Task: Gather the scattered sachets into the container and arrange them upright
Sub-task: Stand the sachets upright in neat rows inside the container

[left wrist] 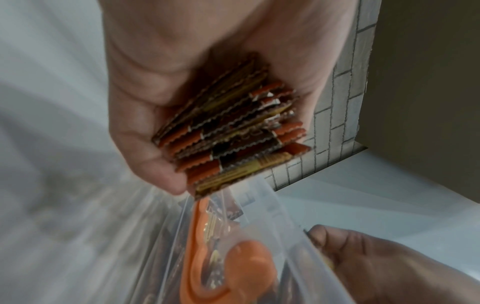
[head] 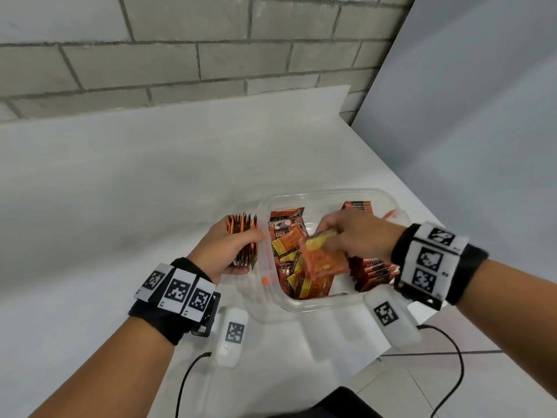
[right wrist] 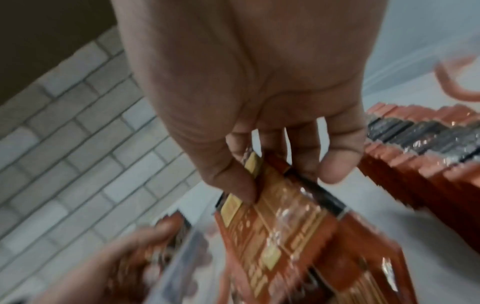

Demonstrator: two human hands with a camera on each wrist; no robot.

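Mid-gather, sorting phase. My left hand point(head: 224, 251) sits just outside the left wall of the clear plastic container point(head: 319, 307), fingers and thumb curled round a collected stack of sachets point(head: 243, 241) held on edge; the left wrist view shows their serrated tops fanned in the palm point(left wrist: 228, 131). My right hand point(head: 352, 236) is inside the container, thumb and fingers pinching a single orange sachet point(head: 324, 260) lifted above the loose pile point(head: 297, 267) lying flat and jumbled on the container floor. Right wrist view is blurred, but the pinch on that sachet's top edge reads clearly point(right wrist: 272, 222). Along the right side of the container a row of sachets point(head: 375, 273) already stands upright, with another upright batch at the far right corner point(head: 358, 205). An orange clip on the container's left rim point(head: 265, 280) is close to the left hand. I see no sachets on the white table point(head: 120, 182) itself. My read: roughly halfway through arranging. Next move: pass the pinched sachet to the left-hand stack, edges aligned, then keep clearing the flat pile. Main risk is the fanned stack slipping if the grip loosens.
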